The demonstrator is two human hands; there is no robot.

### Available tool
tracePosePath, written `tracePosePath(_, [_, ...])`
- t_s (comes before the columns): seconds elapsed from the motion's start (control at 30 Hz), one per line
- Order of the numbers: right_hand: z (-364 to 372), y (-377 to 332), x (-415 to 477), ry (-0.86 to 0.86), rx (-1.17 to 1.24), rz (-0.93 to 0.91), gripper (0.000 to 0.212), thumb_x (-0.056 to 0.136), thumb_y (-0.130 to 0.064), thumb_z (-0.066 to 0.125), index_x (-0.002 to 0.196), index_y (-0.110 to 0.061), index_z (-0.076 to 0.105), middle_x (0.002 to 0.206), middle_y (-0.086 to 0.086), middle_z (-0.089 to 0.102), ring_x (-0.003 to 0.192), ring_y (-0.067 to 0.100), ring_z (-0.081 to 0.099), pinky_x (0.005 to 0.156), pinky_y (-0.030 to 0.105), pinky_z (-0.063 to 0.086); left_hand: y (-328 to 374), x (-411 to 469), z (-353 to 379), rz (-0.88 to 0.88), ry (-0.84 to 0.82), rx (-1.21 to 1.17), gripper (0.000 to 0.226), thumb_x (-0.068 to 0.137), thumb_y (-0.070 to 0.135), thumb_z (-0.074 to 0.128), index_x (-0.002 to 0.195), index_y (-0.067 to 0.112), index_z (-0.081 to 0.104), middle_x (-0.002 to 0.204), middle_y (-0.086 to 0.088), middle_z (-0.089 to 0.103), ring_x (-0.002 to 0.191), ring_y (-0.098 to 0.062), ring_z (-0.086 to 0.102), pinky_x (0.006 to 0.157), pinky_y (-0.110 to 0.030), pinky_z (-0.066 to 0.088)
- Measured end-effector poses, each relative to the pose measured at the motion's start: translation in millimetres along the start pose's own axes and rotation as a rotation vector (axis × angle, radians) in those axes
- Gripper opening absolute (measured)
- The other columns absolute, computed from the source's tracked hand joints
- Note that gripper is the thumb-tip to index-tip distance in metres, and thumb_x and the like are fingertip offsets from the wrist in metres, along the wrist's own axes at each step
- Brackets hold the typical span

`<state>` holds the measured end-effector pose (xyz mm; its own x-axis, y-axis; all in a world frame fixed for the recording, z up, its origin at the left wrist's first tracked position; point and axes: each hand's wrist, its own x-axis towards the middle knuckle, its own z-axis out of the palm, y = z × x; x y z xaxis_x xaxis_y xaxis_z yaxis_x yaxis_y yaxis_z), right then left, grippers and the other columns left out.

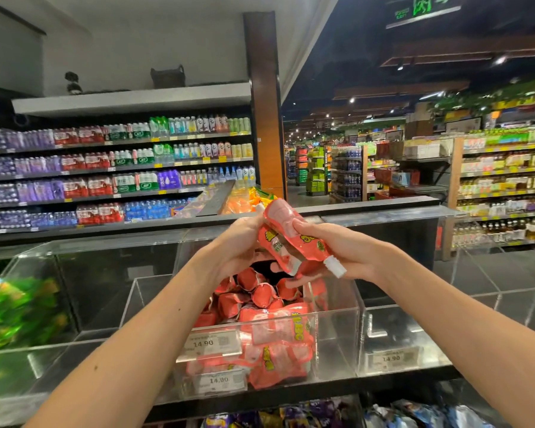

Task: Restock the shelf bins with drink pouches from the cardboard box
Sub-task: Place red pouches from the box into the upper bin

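Both hands hold pink drink pouches above a clear acrylic shelf bin (pixel 337 344) that is partly filled with more pink pouches (pixel 269 322). My right hand (pixel 349 251) grips a pink pouch (pixel 291 230) with a white spout cap pointing down to the right. My left hand (pixel 238 245) holds the pouches from the left side, fingers curled round them. The cardboard box is not in view.
A bin with green pouches (pixel 16 307) stands at the left; a clear bin (pixel 414 335) sits to the right. Price tags reading 14.90 (pixel 212 345) hang on the bin fronts. Purple and blue packs (pixel 291 417) lie on the shelf below. Bottle shelves (pixel 115 168) fill the background.
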<state>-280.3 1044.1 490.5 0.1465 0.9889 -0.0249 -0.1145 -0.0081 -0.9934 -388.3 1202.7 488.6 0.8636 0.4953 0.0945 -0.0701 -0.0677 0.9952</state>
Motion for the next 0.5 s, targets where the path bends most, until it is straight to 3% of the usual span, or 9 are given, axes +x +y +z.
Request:
tracePosePath(0.07, [-1.5, 0.8, 1.4, 0.022, -0.147, -0.013, 0.048, 0.093, -0.033, 0.058, 0.129, -0.001, 0.055, 0.115, 0.021, 0.066, 0.097, 0.028, 0.067, 0.092, 0.050, 0.055, 0.7, -2.0, -0.5, 0.080, 0.069, 0.030, 0.033, 0.103, 0.039, 0.046, 0.107, 0.013, 0.066, 0.088, -0.002, 0.072, 0.076, -0.014, 0.067, 0.064, -0.029, 0.055])
tracePosePath(0.17, [-0.7, 1.0, 3.5, 0.103, -0.302, -0.086, 0.032, 0.096, -0.025, 0.060, 0.122, -0.007, 0.061, 0.109, 0.014, 0.072, 0.093, 0.021, 0.070, 0.088, 0.039, 0.057, 5.9, -8.1, -0.4, 0.197, 0.168, 0.004, 0.023, 0.099, 0.038, 0.052, 0.105, 0.020, 0.065, 0.091, -0.001, 0.074, 0.074, -0.015, 0.071, 0.068, -0.038, 0.060])
tracePosePath(0.3, [-2.5, 1.8, 7.6, 0.162, -0.195, -0.162, 0.030, 0.097, -0.020, 0.059, 0.124, -0.009, 0.061, 0.112, 0.015, 0.071, 0.092, 0.024, 0.070, 0.085, 0.043, 0.056, 3.9, -13.4, 1.2, 0.307, 0.237, -0.017, 0.029, 0.094, 0.045, 0.056, 0.109, 0.021, 0.063, 0.106, -0.008, 0.072, 0.088, -0.026, 0.072, 0.077, -0.050, 0.061])
tracePosePath(0.37, [-0.2, 3.5, 9.0, 0.177, -0.079, -0.140, 0.028, 0.097, -0.023, 0.058, 0.121, -0.008, 0.062, 0.108, 0.014, 0.073, 0.089, 0.024, 0.071, 0.085, 0.044, 0.058, 0.5, -12.4, 4.2, 0.342, 0.351, 0.008, 0.039, 0.089, 0.050, 0.061, 0.112, 0.019, 0.057, 0.106, -0.004, 0.069, 0.091, -0.022, 0.070, 0.076, -0.044, 0.060])
tracePosePath(0.43, [4.9, 4.2, 11.6, 0.240, 0.011, -0.087, 0.024, 0.096, -0.024, 0.061, 0.112, -0.007, 0.064, 0.096, 0.013, 0.075, 0.079, 0.022, 0.072, 0.071, 0.038, 0.061, -6.0, -9.7, 9.2, 0.300, 0.507, 0.094, 0.051, 0.087, 0.053, 0.065, 0.117, 0.016, 0.045, 0.102, -0.002, 0.062, 0.081, -0.011, 0.063, 0.070, -0.032, 0.054])
tracePosePath(0.5, [10.3, 4.5, 14.4, 0.349, 0.058, 0.006, 0.020, 0.095, -0.022, 0.064, 0.106, -0.005, 0.063, 0.086, 0.014, 0.074, 0.069, 0.022, 0.071, 0.055, 0.034, 0.060, -16.4, -7.3, 15.4, 0.192, 0.559, 0.146, 0.051, 0.089, 0.051, 0.064, 0.114, 0.014, 0.042, 0.099, -0.003, 0.059, 0.077, -0.009, 0.058, 0.066, -0.027, 0.049])
